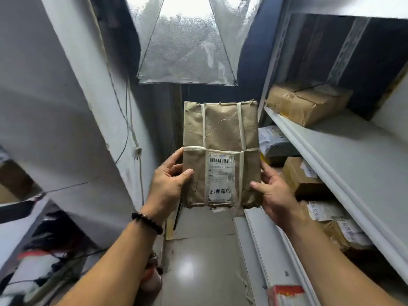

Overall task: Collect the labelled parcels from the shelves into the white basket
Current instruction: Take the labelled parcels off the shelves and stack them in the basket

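I hold a flat brown paper parcel (pixel 220 138) upright in front of me, tied with pale string and carrying a white barcode label on its lower half. My left hand (pixel 167 186) grips its lower left edge, thumb on the front. My right hand (pixel 272 191) grips the lower right edge, thumb on the front too. More labelled parcels lie on the shelves at right: a brown box (pixel 306 102) on the upper shelf, and a grey bag (pixel 273 140) and taped boxes (pixel 302 175) on the shelf below. The white basket is not in view.
A grey metal shelf unit (pixel 331 164) runs along the right. A white wall with cables (pixel 125 120) stands on the left, with cluttered items (pixel 50 257) below it. A silvery reflector panel (pixel 187 47) hangs ahead. A tiled floor (pixel 198 261) forms the narrow aisle.
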